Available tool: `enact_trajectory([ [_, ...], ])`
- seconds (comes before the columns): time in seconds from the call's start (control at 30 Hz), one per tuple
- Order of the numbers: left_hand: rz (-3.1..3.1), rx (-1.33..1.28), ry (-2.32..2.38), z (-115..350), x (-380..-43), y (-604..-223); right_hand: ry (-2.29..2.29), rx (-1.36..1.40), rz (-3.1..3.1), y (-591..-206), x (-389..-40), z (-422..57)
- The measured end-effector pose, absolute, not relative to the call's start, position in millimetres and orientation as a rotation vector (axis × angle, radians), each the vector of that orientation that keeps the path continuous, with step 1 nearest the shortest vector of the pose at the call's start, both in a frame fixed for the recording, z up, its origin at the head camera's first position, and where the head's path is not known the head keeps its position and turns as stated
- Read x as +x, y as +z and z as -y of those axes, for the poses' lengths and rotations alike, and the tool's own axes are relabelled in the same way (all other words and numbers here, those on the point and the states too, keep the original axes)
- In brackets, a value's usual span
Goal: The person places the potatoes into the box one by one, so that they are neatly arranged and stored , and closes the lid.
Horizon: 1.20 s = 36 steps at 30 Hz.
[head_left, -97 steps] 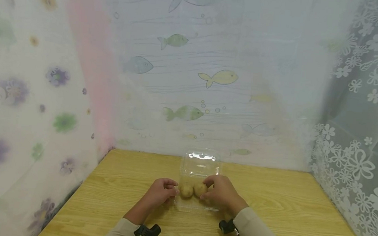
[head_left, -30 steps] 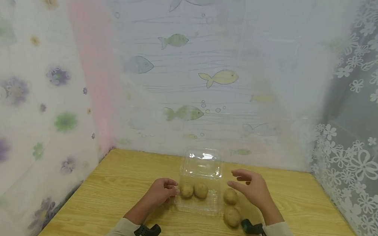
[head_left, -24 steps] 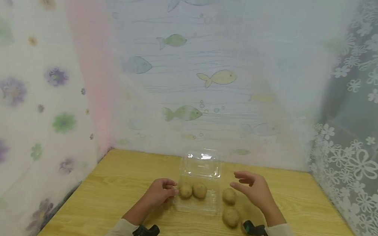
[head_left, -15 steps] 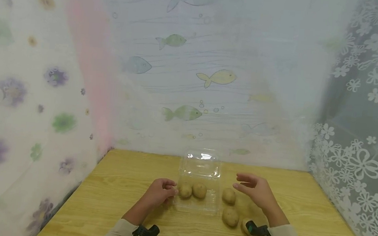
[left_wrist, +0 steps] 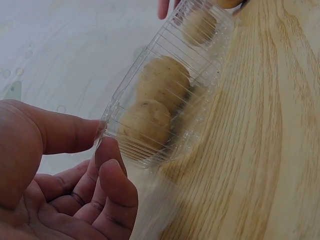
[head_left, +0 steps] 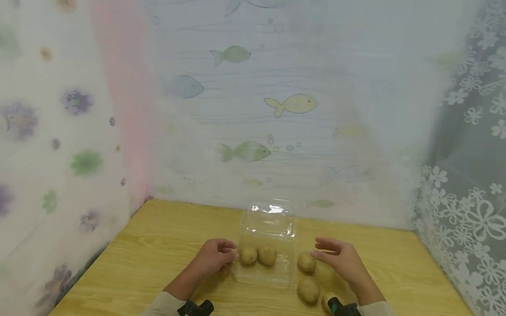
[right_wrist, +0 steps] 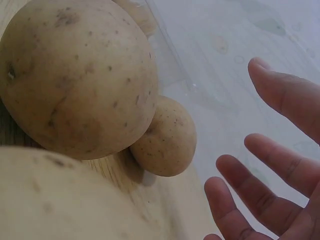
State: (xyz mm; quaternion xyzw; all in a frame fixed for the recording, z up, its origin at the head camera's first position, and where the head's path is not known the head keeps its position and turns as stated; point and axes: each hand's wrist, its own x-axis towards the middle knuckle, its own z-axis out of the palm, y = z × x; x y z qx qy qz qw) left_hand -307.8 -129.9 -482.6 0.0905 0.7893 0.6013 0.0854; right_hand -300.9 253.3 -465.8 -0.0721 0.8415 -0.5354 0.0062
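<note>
A clear plastic clamshell box (head_left: 281,276) stands on the table with its lid (head_left: 269,224) raised at the back. Two potatoes sit side by side inside, a left one (head_left: 248,255) and a right one (head_left: 267,255). My left hand (head_left: 214,257) pinches the box's left rim between thumb and index finger, as the left wrist view shows. Right of the box lie three more potatoes: a far one (head_left: 306,262), a middle one (head_left: 308,290) and a near one (head_left: 329,303) partly hidden by the wrist camera. My right hand (head_left: 341,261) hovers beside the far potato, fingers spread, holding nothing.
The wood-grain table (head_left: 174,231) ends at a pale fish-patterned curtain (head_left: 214,185) behind the box. Flower-patterned sheets hang along the left and right sides. Each wrist carries a black camera mount, the left one (head_left: 196,309) low over the table.
My right hand has let go of the right potato in the box and moved right, out of the box, then lowered slightly toward the far loose potato. My left hand stays on the rim.
</note>
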Motion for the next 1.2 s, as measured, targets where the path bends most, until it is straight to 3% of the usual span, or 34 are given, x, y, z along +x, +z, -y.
enact_trajectory([
  [0.5,-2.357,0.243,1.774,129.3,-308.3,-480.1,-1.556,-0.253,-2.552,-463.0,-295.0,-248.2],
  [1.2,-2.354,0.265,1.765,130.3,-308.2,-480.9,-1.396,-0.087,-2.717,-468.3,-291.8,-227.0],
])
